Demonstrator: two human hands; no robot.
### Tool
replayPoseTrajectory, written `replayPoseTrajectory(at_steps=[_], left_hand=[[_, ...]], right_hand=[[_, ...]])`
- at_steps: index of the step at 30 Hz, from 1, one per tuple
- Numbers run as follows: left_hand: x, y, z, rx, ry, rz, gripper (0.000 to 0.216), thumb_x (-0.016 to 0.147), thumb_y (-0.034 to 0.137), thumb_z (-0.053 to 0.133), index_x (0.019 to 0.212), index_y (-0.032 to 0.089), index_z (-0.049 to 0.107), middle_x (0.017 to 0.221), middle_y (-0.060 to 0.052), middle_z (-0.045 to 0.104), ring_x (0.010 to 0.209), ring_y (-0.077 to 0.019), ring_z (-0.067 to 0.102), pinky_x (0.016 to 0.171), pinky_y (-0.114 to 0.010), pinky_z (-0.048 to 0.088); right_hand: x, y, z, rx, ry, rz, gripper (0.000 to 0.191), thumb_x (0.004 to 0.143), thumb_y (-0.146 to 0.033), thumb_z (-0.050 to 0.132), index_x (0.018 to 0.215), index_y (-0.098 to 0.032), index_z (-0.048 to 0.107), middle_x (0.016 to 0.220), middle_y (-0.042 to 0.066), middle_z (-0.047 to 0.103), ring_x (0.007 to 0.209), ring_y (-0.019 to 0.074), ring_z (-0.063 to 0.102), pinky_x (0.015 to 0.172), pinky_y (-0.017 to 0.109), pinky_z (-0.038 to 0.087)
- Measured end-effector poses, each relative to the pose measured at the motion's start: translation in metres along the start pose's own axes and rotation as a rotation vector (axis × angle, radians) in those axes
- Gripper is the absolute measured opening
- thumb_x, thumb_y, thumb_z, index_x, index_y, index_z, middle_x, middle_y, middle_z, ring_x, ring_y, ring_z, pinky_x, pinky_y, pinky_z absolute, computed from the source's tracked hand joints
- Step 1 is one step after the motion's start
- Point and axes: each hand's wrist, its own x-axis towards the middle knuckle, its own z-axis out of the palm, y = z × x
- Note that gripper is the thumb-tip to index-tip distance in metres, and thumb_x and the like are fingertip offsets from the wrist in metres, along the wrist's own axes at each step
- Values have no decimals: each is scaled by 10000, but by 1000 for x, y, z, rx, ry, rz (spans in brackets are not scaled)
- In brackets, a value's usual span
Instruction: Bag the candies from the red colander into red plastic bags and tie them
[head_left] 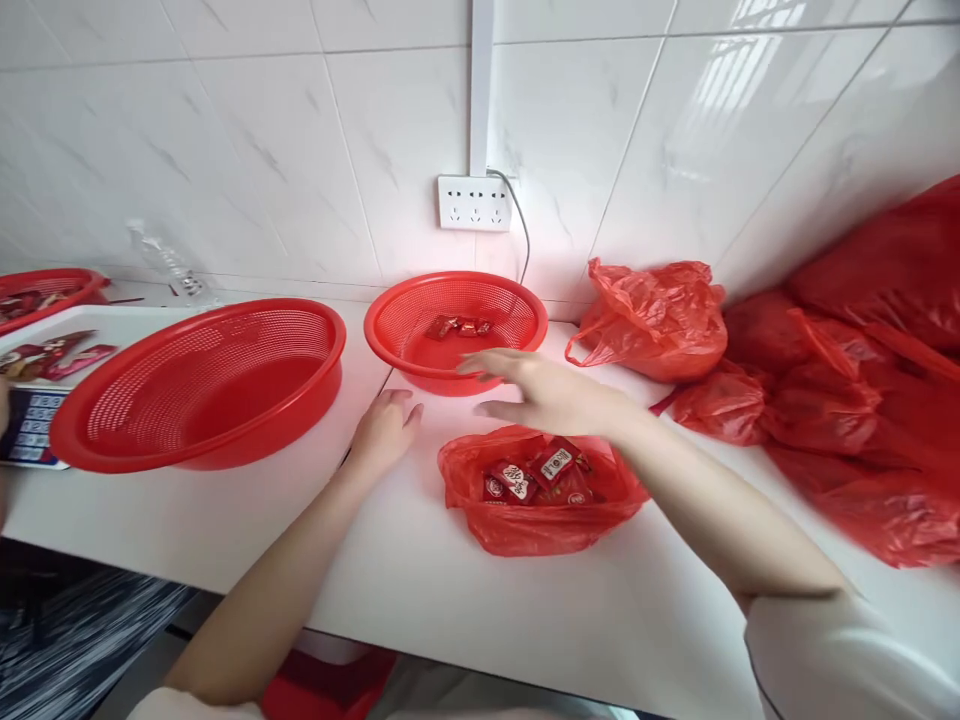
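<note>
My right hand (536, 388) hovers by the front right rim of a small red basket (450, 378), thumb and fingers apart, holding nothing. Several small red packets (459, 327) lie inside that basket. Just below the same hand, an open red plastic bag (517, 530) holds more red packets (551, 470) with white labels. At the table, left of the bag and in front of the basket, is my left hand (386, 430). Its thumb is apart from the loosely bent fingers, and nothing shows between them.
A larger red basket (202, 455) stands left, beside a scale (34, 425) and a white tray (142, 322) with packets. Filled red bags (847, 400) pile up at right; another red bag (660, 320) sits near the wall. A socket strip (474, 203) with a cable is behind.
</note>
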Motion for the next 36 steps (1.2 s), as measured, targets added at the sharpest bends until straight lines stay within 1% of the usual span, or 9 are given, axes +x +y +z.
replayPoseTrajectory(at_steps=[3,6,9,13,15,20,22,30,36], left_hand=[[-10,24,12,-22,-245,-86,468,901,574,353,839,207,635,845,-87,682,785,-248,645,654,-326,437],[-27,39,2,6,-401,-62,492,770,687,487,677,223,624,785,-68,672,720,-252,628,600,-317,406],[-37,52,-4,-113,-473,-30,432,717,643,570,636,225,641,808,-56,682,712,-241,628,583,-306,407],[-26,61,-20,-352,-621,-49,344,723,546,608,678,212,680,723,-20,682,669,-221,627,583,-299,433],[-13,65,-40,-417,-578,-52,308,740,509,621,735,209,692,752,-12,691,720,-221,636,626,-301,457],[21,93,-97,-697,-231,37,173,782,359,657,723,199,630,755,-9,651,696,-165,607,648,-281,468],[28,106,-108,-885,-163,83,164,766,293,679,689,198,569,682,11,576,606,-127,548,562,-246,434],[47,109,-106,-1392,-120,228,185,769,168,681,909,233,579,743,19,548,700,-104,554,655,-230,475],[50,112,-101,-1096,210,441,480,764,159,681,1217,273,573,1144,-17,658,1151,-209,560,902,-322,472]], right_hand=[[-66,15,-33,-184,-2,320,447,899,-428,522,1307,-246,523,1233,90,628,1095,261,620,901,423,504],[-117,37,-29,-322,-96,644,599,888,-515,485,1409,-226,424,1322,142,570,1099,315,623,859,470,520],[-149,56,-15,-366,-155,763,679,866,-469,521,1460,-191,341,1352,175,541,1115,326,618,858,465,520],[-161,67,-24,-181,-129,781,401,898,-320,480,1287,-235,524,923,65,717,818,234,695,719,379,542],[-157,67,-45,2,44,687,316,893,-327,513,1194,-252,573,861,28,708,752,191,682,697,345,544],[-128,52,-100,221,937,357,218,862,-340,601,1069,-270,598,882,48,665,734,170,646,688,348,528],[-114,40,-109,240,1086,230,193,884,-339,559,1068,-291,591,926,63,659,796,194,654,719,382,527],[-79,17,-88,150,1031,51,401,872,-272,551,1265,-309,480,1199,66,607,1053,231,628,802,405,540],[-70,19,-82,-91,1081,-50,513,827,-240,608,1308,-329,455,1434,34,435,1150,222,574,782,347,544]])
